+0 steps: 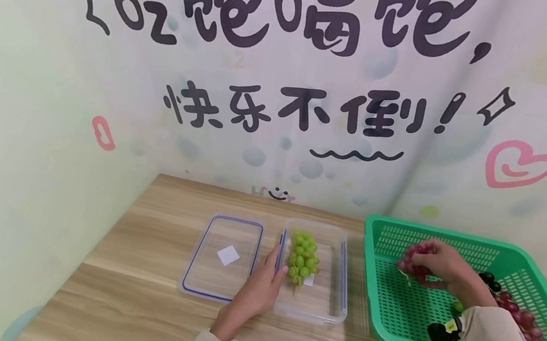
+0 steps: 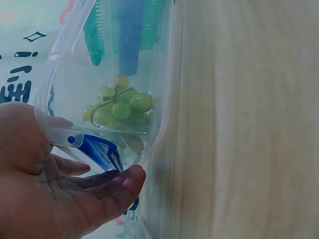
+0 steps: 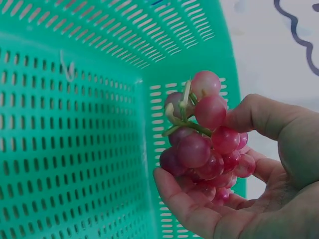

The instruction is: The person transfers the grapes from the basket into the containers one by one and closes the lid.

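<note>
My right hand (image 1: 439, 263) holds a bunch of red grapes (image 3: 204, 144) inside the green basket (image 1: 374, 308), near its back left part. In the right wrist view, thumb and fingers close around the bunch, with its green stem exposed. My left hand (image 1: 261, 283) grips the left wall of a clear plastic food container (image 1: 321, 308), thumb at the rim and fingers along the outside by a blue-edged clip (image 2: 102, 152). A bunch of green grapes (image 1: 303, 257) lies in the container's left half.
Left of the container lies its clear lid (image 1: 211, 281) with a blue seal. More red grapes (image 1: 525, 324) and some dark grapes (image 1: 489, 281) sit in the basket's right side, partly hidden by my right arm. Behind the wooden table (image 1: 123, 290) stands a printed wall.
</note>
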`<state>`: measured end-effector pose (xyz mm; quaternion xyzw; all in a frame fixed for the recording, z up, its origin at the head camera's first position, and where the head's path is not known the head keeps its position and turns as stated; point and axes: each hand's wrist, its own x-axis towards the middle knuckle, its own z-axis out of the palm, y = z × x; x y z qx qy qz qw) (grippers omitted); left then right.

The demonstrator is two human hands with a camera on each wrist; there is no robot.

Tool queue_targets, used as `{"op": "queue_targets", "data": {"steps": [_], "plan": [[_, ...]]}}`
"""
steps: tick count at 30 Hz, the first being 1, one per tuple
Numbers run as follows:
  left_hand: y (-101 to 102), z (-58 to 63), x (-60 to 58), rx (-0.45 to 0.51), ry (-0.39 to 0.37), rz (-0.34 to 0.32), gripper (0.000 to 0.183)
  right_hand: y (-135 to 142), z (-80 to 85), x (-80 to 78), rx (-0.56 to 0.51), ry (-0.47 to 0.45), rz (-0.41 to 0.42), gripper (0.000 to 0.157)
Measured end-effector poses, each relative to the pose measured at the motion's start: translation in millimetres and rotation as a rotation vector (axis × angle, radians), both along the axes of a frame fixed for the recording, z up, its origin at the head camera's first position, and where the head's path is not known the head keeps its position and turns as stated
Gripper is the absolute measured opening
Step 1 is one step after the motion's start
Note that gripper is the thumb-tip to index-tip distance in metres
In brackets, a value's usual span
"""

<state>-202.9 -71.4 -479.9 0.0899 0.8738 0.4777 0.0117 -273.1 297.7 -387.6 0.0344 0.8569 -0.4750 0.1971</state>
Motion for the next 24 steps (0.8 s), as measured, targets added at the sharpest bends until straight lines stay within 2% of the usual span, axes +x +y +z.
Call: {"op": "queue_targets", "data": {"steps": [12,18,24], "plan": [[0,-0.8,-0.4,-0.008,0.026,-0.001,0.055,-11,18.8,3.0,0.001,0.060,0.056,0.046],[0,-0.5,0.3,-0.012,0.014,0.004,0.055,-14,24.2,1.5,-0.015,0.081,0.079,0.046],[1,0.1,-0.4,-0.013,0.013,0.000,0.054,-25,30.6,1.6,-0.039,0.103,0.096,0.054]]}}
